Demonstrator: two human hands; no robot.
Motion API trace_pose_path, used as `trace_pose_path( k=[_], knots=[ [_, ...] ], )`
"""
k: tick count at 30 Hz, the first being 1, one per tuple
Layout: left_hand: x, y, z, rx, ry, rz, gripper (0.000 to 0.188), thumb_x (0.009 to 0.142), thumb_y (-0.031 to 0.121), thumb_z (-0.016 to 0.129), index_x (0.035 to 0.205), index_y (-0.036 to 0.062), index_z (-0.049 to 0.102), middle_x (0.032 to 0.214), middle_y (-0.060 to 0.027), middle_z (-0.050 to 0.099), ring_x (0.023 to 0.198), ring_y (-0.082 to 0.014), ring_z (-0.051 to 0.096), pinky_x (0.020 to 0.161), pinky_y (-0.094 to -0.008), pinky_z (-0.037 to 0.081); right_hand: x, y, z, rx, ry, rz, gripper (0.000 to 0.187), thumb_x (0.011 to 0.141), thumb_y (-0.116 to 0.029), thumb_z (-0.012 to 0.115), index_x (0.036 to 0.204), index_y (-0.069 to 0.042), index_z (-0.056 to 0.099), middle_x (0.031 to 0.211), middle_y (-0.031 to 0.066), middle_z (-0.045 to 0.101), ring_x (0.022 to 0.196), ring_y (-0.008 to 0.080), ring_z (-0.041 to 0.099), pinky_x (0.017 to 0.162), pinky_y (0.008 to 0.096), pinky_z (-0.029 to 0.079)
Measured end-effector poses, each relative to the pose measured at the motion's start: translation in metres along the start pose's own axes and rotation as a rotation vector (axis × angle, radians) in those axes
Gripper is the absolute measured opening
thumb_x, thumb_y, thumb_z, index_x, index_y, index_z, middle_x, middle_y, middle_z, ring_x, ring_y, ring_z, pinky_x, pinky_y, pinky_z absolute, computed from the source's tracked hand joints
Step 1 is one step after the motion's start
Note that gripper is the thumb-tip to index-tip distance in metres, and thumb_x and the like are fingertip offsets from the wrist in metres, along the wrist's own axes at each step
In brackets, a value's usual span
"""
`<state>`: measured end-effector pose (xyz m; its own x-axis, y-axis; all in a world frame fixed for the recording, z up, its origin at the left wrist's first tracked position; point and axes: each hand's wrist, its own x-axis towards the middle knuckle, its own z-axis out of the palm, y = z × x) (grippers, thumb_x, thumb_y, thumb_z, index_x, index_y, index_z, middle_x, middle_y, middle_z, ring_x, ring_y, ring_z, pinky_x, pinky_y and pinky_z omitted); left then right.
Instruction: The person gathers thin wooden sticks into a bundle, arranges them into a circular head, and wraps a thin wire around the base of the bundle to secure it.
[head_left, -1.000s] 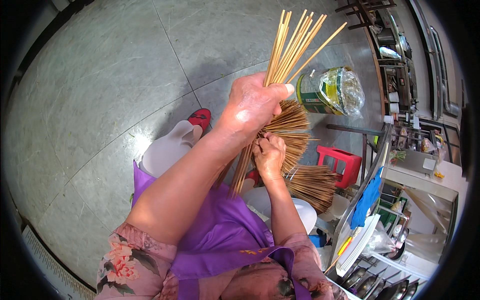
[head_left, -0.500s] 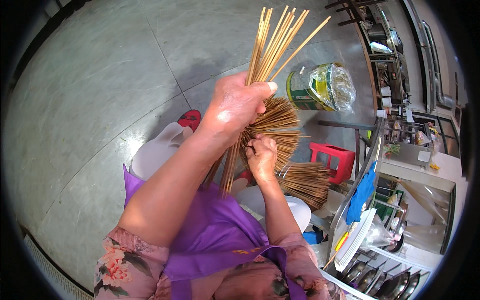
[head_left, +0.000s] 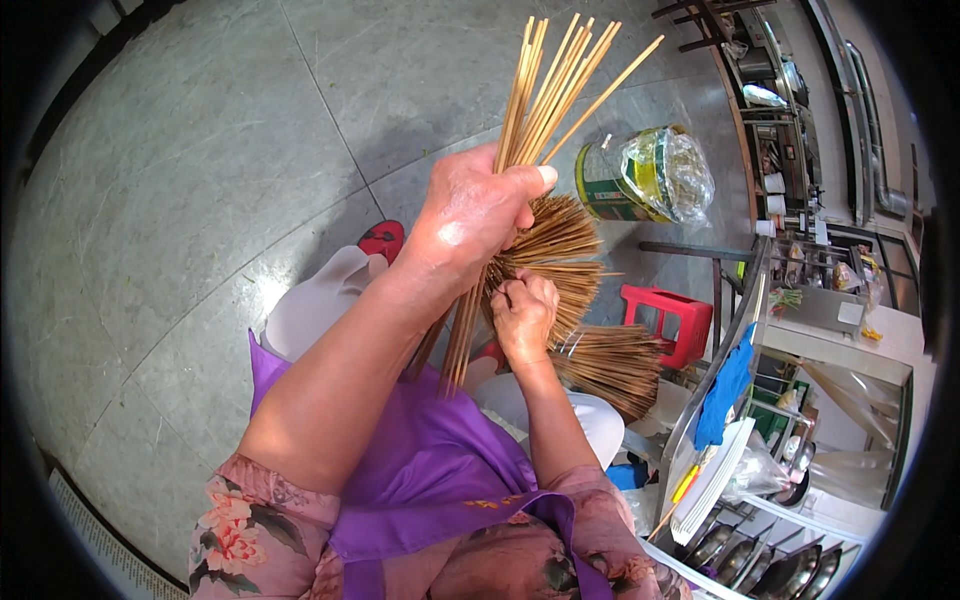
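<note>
My left hand (head_left: 468,212) is closed round a bunch of thin bamboo sticks (head_left: 562,95). Their pale upper ends fan out above my thumb, and the darker lower ends hang below my wrist, over the purple apron (head_left: 430,460). Just beneath that hand, a thick bundle of brown bamboo sticks (head_left: 568,240) spreads to the right. My right hand (head_left: 525,318) has its fingers curled in against the sticks of this bundle; the fingertips are partly hidden among them. Another bundle of sticks (head_left: 618,368), with a pale band round it, lies to the right of my right wrist.
A green and yellow bucket (head_left: 605,178) with clear plastic (head_left: 685,185) over it stands beyond the bundle. On the right are a red plastic stool (head_left: 692,325), a metal frame with a blue cloth (head_left: 725,390), and a rack with several pans (head_left: 785,575). Grey floor (head_left: 200,200) extends left.
</note>
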<state>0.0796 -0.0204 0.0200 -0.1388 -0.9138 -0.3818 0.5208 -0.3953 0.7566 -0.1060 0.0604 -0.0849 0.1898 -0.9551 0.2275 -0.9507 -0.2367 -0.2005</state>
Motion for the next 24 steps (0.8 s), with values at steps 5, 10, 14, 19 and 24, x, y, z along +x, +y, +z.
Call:
trace_pose_path(
  k=[5, 10, 14, 19, 24],
  knots=[
    [0.001, -0.005, -0.002, 0.022, -0.053, 0.016, 0.016, 0.073, 0.017, 0.061, 0.07, 0.0049, 0.051, 0.054, -0.0016, 0.047, 0.042, -0.0076, 0.039, 0.038, -0.022, 0.03, 0.001, -0.01, -0.01, 0.05, 0.071, 0.058, 0.009, 0.059, -0.008, 0.063, 0.067, -0.005, 0.059, 0.09, 0.0106, 0.055, 0.086, 0.0278, 0.049, 0.086, 0.0435, 0.034],
    [-0.001, -0.003, -0.002, 0.008, -0.115, -0.053, 0.013, 0.074, 0.015, 0.059, 0.071, 0.0037, 0.052, 0.055, -0.0025, 0.049, 0.043, -0.0083, 0.043, 0.038, -0.0219, 0.031, 0.01, -0.019, -0.046, 0.232, 0.208, 0.064, 0.009, 0.065, 0.0, 0.061, 0.072, -0.003, 0.057, 0.087, 0.0119, 0.058, 0.076, 0.0248, 0.054, 0.075, 0.0331, 0.042],
    [-0.002, -0.001, 0.0, 0.015, -0.206, -0.113, 0.013, 0.076, 0.013, 0.057, 0.076, 0.0016, 0.053, 0.06, -0.006, 0.054, 0.048, -0.0111, 0.051, 0.042, -0.0228, 0.038, 0.024, -0.04, -0.091, 0.656, 0.285, 0.346, 0.006, 0.077, 0.005, 0.055, 0.081, 0.001, 0.055, 0.083, 0.01, 0.06, 0.07, 0.0129, 0.057, 0.061, 0.0235, 0.047],
    [-0.003, -0.003, -0.001, 0.022, -0.301, -0.123, 0.018, 0.077, 0.012, 0.057, 0.087, -0.0035, 0.054, 0.072, -0.0123, 0.059, 0.064, -0.0173, 0.059, 0.058, -0.0259, 0.048, 0.053, -0.064, -0.14, 0.922, 0.456, 0.096, 0.013, 0.079, 0.008, 0.05, 0.092, 0.004, 0.05, 0.084, 0.018, 0.058, 0.063, 0.0145, 0.055, 0.058, 0.0264, 0.05],
    [0.001, -0.013, -0.002, 0.049, -0.417, -0.039, 0.021, 0.077, 0.01, 0.058, 0.09, -0.0061, 0.055, 0.079, -0.014, 0.06, 0.074, -0.0198, 0.06, 0.069, -0.0291, 0.048, 0.081, -0.088, -0.178, 0.969, 0.551, -0.103, 0.016, 0.08, 0.004, 0.051, 0.096, 0.003, 0.049, 0.082, 0.0189, 0.058, 0.062, 0.0183, 0.056, 0.051, 0.0237, 0.047]
  ],
)
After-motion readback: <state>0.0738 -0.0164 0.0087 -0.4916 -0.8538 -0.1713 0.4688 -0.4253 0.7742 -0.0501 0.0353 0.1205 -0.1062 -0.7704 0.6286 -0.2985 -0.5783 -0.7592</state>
